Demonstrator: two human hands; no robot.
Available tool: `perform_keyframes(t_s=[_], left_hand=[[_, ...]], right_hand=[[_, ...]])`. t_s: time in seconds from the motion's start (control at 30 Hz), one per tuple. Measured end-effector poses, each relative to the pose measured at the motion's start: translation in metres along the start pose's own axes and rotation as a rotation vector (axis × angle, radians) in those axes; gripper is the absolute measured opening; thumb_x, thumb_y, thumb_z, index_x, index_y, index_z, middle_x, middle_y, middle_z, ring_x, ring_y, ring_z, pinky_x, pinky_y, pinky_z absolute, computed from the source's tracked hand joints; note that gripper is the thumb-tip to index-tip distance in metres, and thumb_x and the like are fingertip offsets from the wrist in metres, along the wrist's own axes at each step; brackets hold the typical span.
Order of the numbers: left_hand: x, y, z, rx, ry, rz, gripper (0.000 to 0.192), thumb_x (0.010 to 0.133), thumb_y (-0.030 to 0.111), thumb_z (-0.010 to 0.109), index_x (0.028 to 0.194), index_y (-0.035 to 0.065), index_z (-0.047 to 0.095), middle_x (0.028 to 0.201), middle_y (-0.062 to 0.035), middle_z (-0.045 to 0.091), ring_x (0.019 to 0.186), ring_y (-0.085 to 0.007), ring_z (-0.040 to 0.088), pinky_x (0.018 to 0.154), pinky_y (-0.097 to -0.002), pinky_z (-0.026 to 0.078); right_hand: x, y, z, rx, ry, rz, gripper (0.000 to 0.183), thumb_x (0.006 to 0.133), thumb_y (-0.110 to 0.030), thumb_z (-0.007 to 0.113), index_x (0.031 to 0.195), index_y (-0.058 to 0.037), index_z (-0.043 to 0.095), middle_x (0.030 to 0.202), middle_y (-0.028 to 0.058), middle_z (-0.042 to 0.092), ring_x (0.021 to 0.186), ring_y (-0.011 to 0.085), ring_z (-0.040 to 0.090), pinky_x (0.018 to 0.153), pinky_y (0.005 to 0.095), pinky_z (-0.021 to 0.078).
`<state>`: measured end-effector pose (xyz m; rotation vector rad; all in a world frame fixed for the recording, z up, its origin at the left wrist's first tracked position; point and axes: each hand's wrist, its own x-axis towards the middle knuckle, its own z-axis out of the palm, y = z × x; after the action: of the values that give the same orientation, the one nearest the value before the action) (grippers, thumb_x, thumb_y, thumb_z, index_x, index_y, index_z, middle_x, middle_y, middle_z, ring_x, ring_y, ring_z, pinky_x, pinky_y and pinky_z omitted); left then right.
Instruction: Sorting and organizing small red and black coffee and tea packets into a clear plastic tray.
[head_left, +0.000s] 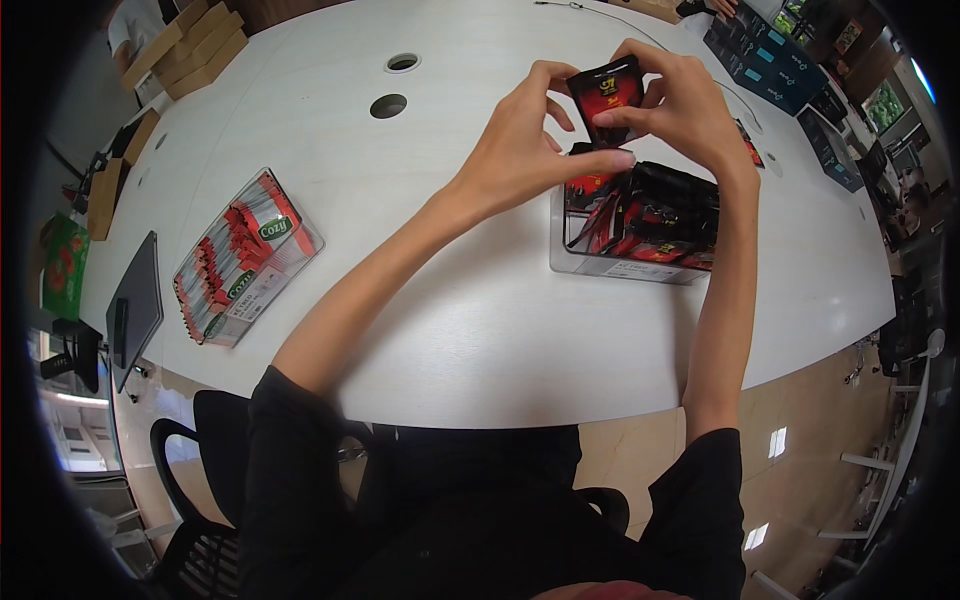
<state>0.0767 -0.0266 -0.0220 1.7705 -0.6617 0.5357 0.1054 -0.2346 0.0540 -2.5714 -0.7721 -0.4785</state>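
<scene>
Pinched by its face and edge, a black-and-red G7 coffee sachet is in my right hand, raised above a clear plastic box. My left hand curves around the sachet's left side with its fingers apart. Its index fingertip passes behind the sachet's upper left corner, and its thumb lies just below the lower edge, over the box. Similar black-and-red sachets fill the box in an overlapping row. My right wrist and forearm hide the box's right end.
At left on the white table stands a clear box of Cozy sachets. A laptop is at the left edge. Cardboard boxes stand far left, dark product boxes far right. Another sachet lies beyond my right wrist.
</scene>
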Motion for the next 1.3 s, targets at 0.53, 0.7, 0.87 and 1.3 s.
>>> perform_keyframes(t_s=[0.53,0.7,0.87,1.3], left_hand=[[-0.002,0.036,-0.023,0.385,-0.443,-0.036,0.031,0.097,0.032,0.075,0.098,0.0017,0.079,0.080,-0.0114,0.078,0.063,-0.0233,0.069,0.062,-0.0356,0.054],[-0.004,0.038,-0.018,0.368,-0.383,-0.056,0.033,0.099,0.035,0.072,0.096,0.0026,0.077,0.085,-0.0106,0.079,0.064,-0.0255,0.071,0.062,-0.0355,0.055],[-0.014,0.037,-0.013,0.512,-0.557,-0.014,0.033,0.100,0.034,0.072,0.095,0.0021,0.077,0.087,-0.0120,0.079,0.074,-0.0327,0.072,0.069,-0.0400,0.057],[0.023,0.040,-0.059,-0.088,-0.398,-0.322,0.022,0.111,0.015,0.057,0.105,-0.0053,0.063,0.090,-0.0151,0.074,0.075,-0.0195,0.077,0.067,-0.0293,0.060]], right_hand=[[-0.006,0.022,-0.026,0.154,0.217,0.093,0.045,0.088,-0.031,0.088,0.121,-0.0070,0.070,0.099,0.0079,0.078,0.071,0.0121,0.076,0.050,0.0205,0.0480],[-0.004,0.027,-0.031,0.203,0.236,0.103,0.037,0.094,-0.032,0.082,0.119,-0.0059,0.072,0.103,0.0109,0.078,0.079,0.0193,0.080,0.054,0.0242,0.0535],[-0.006,0.027,-0.037,0.233,0.246,0.072,0.051,0.090,-0.038,0.086,0.128,-0.0070,0.072,0.105,0.0149,0.079,0.075,0.0232,0.081,0.061,0.0263,0.0589],[-0.013,0.014,-0.051,0.651,0.256,0.118,0.039,0.100,-0.036,0.076,0.120,-0.0021,0.072,0.082,0.0068,0.076,0.073,0.0118,0.077,0.078,0.0240,0.0574]])
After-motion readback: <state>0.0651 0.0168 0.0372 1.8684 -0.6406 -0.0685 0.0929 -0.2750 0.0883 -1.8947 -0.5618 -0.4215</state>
